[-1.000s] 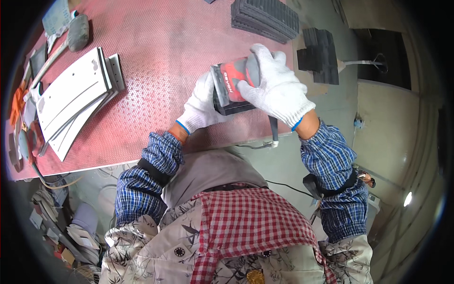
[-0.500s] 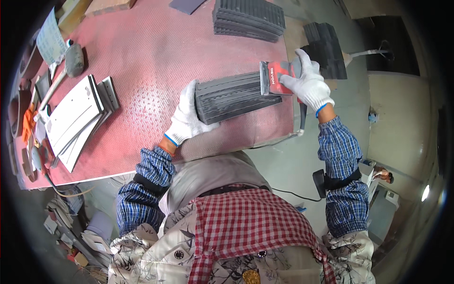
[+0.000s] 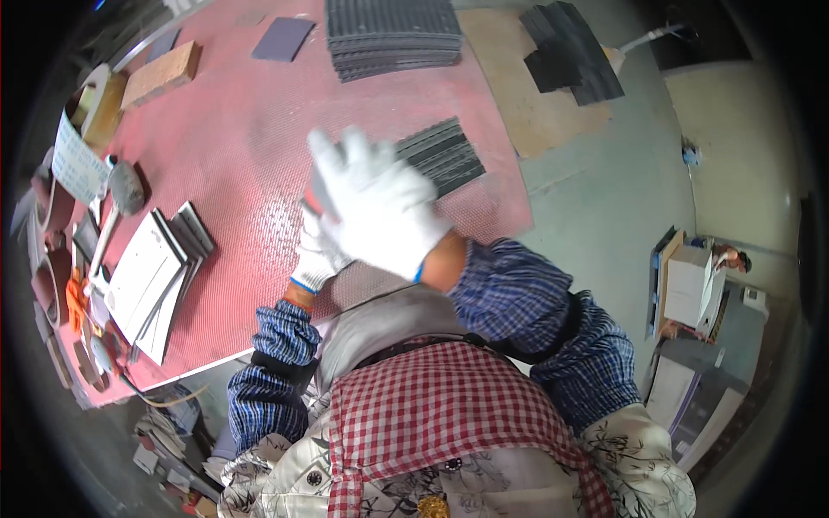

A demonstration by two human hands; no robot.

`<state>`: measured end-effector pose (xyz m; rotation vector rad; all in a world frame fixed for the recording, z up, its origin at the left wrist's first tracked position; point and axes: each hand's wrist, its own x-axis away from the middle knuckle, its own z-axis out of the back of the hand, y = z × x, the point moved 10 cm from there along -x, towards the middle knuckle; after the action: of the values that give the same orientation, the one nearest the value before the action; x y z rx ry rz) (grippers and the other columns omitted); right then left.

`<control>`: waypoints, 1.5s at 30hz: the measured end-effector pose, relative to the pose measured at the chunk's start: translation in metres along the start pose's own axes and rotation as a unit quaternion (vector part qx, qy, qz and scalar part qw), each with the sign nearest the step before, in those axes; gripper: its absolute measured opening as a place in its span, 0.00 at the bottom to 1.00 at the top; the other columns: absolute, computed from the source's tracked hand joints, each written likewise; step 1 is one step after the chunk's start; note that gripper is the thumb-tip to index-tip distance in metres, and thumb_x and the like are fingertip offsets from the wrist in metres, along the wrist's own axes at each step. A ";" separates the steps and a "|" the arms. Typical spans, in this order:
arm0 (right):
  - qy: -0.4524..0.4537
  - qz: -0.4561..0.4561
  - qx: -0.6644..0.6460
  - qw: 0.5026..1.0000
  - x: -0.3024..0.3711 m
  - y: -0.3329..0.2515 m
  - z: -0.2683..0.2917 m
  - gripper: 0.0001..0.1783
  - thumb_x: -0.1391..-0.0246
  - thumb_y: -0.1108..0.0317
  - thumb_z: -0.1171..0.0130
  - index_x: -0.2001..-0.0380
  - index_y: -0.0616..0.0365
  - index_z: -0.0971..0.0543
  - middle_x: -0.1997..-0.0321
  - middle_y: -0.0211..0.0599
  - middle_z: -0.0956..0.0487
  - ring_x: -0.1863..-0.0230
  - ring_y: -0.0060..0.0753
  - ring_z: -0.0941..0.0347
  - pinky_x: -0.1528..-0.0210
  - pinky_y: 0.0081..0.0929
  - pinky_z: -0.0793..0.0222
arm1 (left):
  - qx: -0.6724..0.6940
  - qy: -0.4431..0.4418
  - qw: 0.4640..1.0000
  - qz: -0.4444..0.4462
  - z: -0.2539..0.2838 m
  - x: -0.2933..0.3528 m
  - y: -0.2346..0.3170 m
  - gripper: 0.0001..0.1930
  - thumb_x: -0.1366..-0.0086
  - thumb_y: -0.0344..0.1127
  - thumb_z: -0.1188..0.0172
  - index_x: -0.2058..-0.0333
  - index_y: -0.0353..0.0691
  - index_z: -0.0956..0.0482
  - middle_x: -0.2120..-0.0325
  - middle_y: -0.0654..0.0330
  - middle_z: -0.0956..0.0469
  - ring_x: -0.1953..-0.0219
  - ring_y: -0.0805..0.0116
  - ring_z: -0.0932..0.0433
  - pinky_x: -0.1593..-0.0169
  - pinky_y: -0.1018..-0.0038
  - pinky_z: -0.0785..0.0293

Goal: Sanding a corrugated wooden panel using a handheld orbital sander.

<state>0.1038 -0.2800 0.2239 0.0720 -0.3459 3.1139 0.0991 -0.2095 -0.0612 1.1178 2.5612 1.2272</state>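
My right hand point(image 3: 380, 203), in a white knit glove and smeared by motion, reaches across to the left end of a stack of dark grey ribbed strips point(image 3: 445, 155). Beneath its fingers a red and grey sliver of the sander point(image 3: 313, 202) shows; the glove covers the remainder. Close below and to the left is my gloved left hand point(image 3: 319, 257), its fingers mostly hidden behind the right hand and the sander. Whether it touches the stack cannot be seen. The strips lie on a red textured mat point(image 3: 250, 155).
A taller stack of grey ribbed strips point(image 3: 393, 39) stands at the back. Leftward are white plates point(image 3: 147, 276), a mallet point(image 3: 127, 190), orange-handled scissors point(image 3: 76, 298) and a wooden block point(image 3: 161, 76). Dark pieces point(image 3: 574, 56) lie on brown board point(image 3: 492, 86) at the back right.
My right hand has swept left with the sander, from the stack's right end to its left end, now overlapping my left hand. The view has shifted, so the right side shows more.
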 end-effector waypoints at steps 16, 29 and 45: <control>0.042 -0.178 0.015 0.983 0.045 0.183 0.032 0.46 0.49 0.50 0.33 0.30 0.49 0.38 0.37 0.54 0.31 0.40 0.61 0.28 0.40 0.50 0.27 | -0.596 0.013 0.766 -0.242 -0.064 0.027 0.083 0.77 0.65 0.45 0.13 0.25 0.38 0.64 0.37 0.43 0.38 0.38 0.47 0.30 0.34 0.54 0.29; 0.023 -0.051 -0.001 0.998 0.031 0.025 0.003 0.41 0.54 0.57 0.30 0.38 0.54 0.34 0.49 0.49 0.29 0.52 0.53 0.25 0.60 0.44 0.19 | -0.452 -0.006 0.871 -0.192 -0.045 0.016 0.058 0.73 0.62 0.51 0.15 0.27 0.35 0.59 0.34 0.42 0.41 0.32 0.47 0.37 0.29 0.56 0.36; 0.033 -0.116 -0.023 0.992 0.048 0.109 0.027 0.38 0.49 0.56 0.30 0.39 0.57 0.35 0.45 0.56 0.29 0.46 0.58 0.25 0.50 0.49 0.21 | -0.545 0.006 0.813 -0.204 -0.041 0.022 0.067 0.75 0.62 0.44 0.14 0.25 0.40 0.65 0.34 0.44 0.40 0.34 0.49 0.32 0.32 0.55 0.30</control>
<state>0.0552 -0.3922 0.2281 0.0071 -0.3791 2.8700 0.1067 -0.1938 0.0189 0.2644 1.4186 2.0478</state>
